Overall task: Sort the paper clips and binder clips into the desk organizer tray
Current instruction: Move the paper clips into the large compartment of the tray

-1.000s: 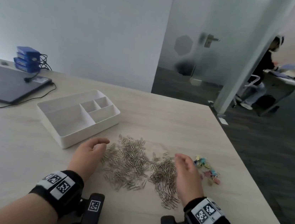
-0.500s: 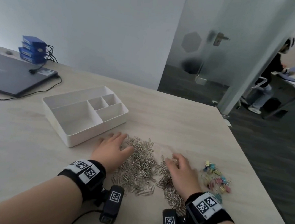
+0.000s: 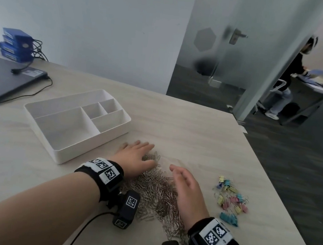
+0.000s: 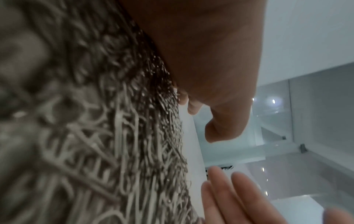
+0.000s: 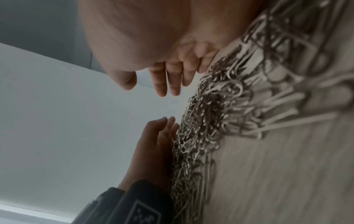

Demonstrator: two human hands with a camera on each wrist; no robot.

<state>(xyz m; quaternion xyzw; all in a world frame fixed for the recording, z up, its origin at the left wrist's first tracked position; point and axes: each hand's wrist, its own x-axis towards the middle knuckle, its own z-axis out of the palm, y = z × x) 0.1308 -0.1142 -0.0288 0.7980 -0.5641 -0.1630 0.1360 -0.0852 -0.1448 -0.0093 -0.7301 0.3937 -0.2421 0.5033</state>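
Observation:
A heap of silver paper clips point(image 3: 154, 190) lies on the table in front of me. My left hand point(image 3: 138, 154) rests flat on the heap's far left part, fingers straight. My right hand point(image 3: 180, 177) stands on its edge against the heap's right side, fingers straight, holding nothing. In the left wrist view, the left hand's palm point(image 4: 201, 53) lies on the clips point(image 4: 114, 136). The right wrist view has my right hand's fingers point(image 5: 168, 83) above the clips point(image 5: 220, 121). Pastel binder clips point(image 3: 230, 198) lie in a loose group to the right. The white organizer tray point(image 3: 59, 154) sits left of the heap with nothing in its compartments.
A shut laptop point(image 3: 1, 78) with a cable and a stack of blue boxes point(image 3: 15, 45) are at the far left. The table's right edge point(image 3: 281, 198) runs close to the binder clips. A person sits at a desk beyond the glass door point(image 3: 287, 83).
Both hands moved forward and inward onto the paper clips. The two loose heaps are now pushed into one between the hands. The right hand turned from flat onto its edge.

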